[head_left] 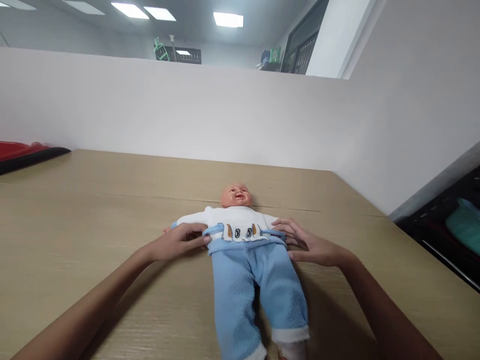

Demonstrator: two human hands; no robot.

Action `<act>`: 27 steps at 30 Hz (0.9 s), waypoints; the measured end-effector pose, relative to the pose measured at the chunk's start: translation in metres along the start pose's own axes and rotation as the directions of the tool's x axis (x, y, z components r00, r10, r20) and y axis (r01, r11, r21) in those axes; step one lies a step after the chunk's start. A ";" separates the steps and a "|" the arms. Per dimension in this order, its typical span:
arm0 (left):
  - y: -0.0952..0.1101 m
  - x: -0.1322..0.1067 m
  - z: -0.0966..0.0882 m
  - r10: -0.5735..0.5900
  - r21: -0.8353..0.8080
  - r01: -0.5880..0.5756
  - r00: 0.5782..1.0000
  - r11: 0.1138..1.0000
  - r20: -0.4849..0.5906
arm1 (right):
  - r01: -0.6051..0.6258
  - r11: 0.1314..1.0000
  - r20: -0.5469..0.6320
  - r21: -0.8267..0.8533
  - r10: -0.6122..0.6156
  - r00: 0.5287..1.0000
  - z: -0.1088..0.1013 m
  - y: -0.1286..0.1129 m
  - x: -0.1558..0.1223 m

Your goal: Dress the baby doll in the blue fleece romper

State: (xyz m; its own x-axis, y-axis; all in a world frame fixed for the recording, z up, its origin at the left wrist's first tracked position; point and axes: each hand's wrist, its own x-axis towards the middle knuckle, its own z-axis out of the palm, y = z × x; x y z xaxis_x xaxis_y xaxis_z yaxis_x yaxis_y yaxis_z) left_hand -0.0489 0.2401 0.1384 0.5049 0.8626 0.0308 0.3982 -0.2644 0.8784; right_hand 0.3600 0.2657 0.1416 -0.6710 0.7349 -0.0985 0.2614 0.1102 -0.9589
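Observation:
A baby doll (237, 196) lies on its back on the wooden table, its head toward the wall. It wears a white top (238, 216) with a printed face and blue trim at the lower front, and fuzzy blue trousers (240, 280) with white cuffs. At the doll's waist, on the left side, my left hand (174, 243) is closed, thumb and fingers on the edge of the top. My right hand (309, 247) rests against the opposite side of the waist, its fingers stretched over the clothing and the thumb apart by the trousers. The right fingertips partly cover the doll's sleeve.
The wooden table (112, 200) reaches to a white wall (187, 110) with a wide window above it. A red object (18, 149) with a black edge sits at the far left. On the right is a dark rack (446, 220) holding teal fabric (467, 225).

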 end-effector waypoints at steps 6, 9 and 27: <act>0.005 -0.005 0.040 -0.106 -0.327 -0.025 0.921 0.945 -0.374 | 0.161 0.927 -0.114 -0.339 -0.211 0.971 0.021 -0.081 0.050; 0.008 -0.008 0.061 -0.181 -0.509 -0.083 0.876 0.857 -0.448 | 0.324 0.742 0.007 -0.587 -0.396 0.918 0.054 -0.094 0.118; -0.004 -0.045 0.081 -0.135 -0.418 -0.096 0.862 0.903 -0.488 | 0.593 0.595 0.359 -0.543 -0.473 0.804 0.077 -0.087 0.190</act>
State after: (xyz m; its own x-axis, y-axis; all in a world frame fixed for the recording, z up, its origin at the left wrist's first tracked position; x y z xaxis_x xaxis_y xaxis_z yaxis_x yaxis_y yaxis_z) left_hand -0.0110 0.1672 0.0944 0.0082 0.9900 0.1411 -0.0087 -0.1410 0.9900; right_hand 0.1558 0.3442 0.1859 -0.9126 0.2986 0.2792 0.1345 0.8643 -0.4847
